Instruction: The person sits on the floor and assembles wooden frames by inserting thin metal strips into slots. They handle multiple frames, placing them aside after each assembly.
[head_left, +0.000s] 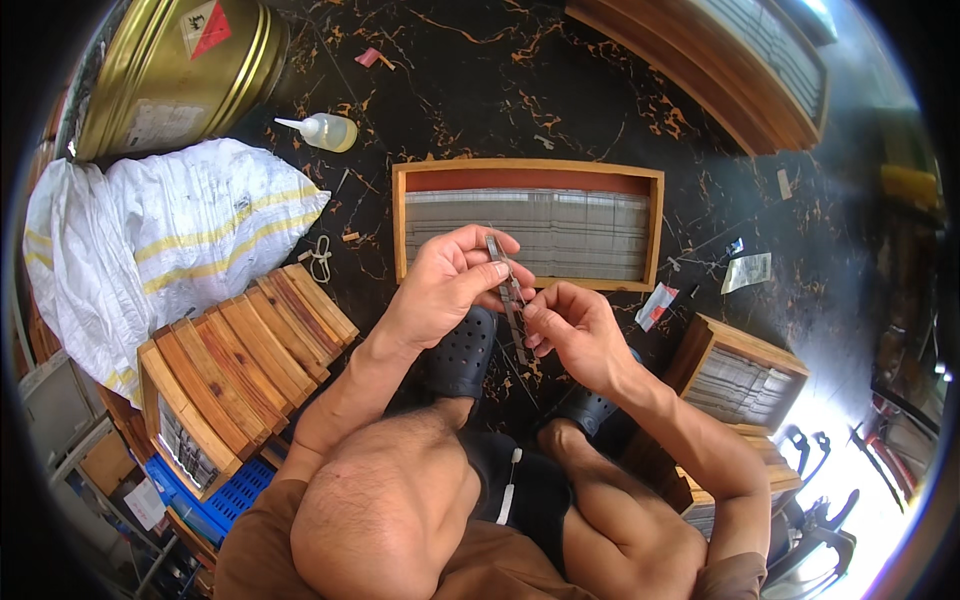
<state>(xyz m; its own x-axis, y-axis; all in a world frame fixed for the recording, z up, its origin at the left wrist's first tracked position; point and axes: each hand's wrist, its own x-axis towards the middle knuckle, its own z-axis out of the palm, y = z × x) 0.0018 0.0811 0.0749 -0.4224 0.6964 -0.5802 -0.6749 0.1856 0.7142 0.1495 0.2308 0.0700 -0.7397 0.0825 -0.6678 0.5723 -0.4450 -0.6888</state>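
Observation:
A narrow dark-grey metal strip point(515, 325) with small notches or fittings along it slants between my two hands, over the near edge of a wooden frame. My left hand point(440, 280) is closed on its upper part, thumb on one side and fingers behind. Lower down, my right hand point(580, 325) pinches at the strip's right edge with thumb and forefinger; any small part between those fingertips is hidden. Just beyond lies the shallow wooden frame point(530, 164), filled with a row of thin grey metal strips point(530, 235) and showing a reddish-brown band along its far side.
Stacked wooden frames point(240, 365) stand at left over a blue crate point(225, 500), beside a white sack point(190, 215). A golden drum point(180, 90) and squeeze bottle point(328, 132) are beyond. More frames stand right point(740, 375) and far right point(700, 60). Scraps litter the black floor.

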